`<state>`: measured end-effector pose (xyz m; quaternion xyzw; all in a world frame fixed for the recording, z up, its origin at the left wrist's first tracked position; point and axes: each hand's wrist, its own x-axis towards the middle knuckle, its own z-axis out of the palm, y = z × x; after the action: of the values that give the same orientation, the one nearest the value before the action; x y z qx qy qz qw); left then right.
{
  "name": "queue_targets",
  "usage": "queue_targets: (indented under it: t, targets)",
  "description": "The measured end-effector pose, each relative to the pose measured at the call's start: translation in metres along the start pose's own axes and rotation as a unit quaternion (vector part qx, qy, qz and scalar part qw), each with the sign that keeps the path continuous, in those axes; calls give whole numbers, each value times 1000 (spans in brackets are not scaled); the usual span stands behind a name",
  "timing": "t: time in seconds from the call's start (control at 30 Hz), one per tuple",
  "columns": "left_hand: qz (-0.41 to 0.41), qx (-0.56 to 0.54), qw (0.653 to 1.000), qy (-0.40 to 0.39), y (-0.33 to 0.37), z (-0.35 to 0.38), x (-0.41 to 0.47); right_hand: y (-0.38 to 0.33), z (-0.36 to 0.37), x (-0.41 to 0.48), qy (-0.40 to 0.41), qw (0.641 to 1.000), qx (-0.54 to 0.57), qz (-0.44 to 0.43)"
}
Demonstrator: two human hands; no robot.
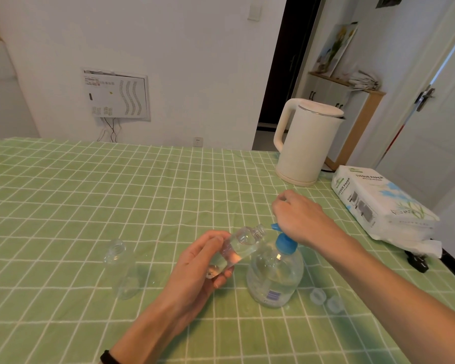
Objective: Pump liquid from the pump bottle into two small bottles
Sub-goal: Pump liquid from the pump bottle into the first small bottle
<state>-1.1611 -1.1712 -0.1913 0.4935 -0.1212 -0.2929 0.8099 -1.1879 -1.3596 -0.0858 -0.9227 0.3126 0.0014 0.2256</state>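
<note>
Green checked cloth (63, 206) covers the whole table I'm working over. Nearest me, right of centre, two caps (317, 295) lie loose beside the pump bottle (275, 277), which stands upright and looks well filled.

Just left of it, my left hand (197, 264) grasps a small bottle (237, 245) round its lower half, thumb on one side and fingers wrapped under. Its long axis runs from the base in my palm up and to the right, so the open mouth tips toward the blue spout (275, 226). Mouth and spout sit just beside each other, the spout aimed left at it; I can't tell whether the tip is truly over the opening. That is what the next press depends on, I'd say: a slight nudge right with the left hand before pumping. How full this bottle is I can't read.

My right hand (297, 216) rests its heel on the top of the pump, fingers curled beyond it; whether they close on anything, I cannot tell.

Well off to the left, a spare bottle (121, 269) sits uncapped, apparently empty. Farther right lie a tissue pack (378, 203) and, beyond it, a kettle (307, 143).
</note>
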Motion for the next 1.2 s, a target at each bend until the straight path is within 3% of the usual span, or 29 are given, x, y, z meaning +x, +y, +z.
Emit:
queue_targets:
  t: [1.2]
  targets:
    - [-3,12,1000,17,2,4,-3,0,4,2,-2,1000,-11,3]
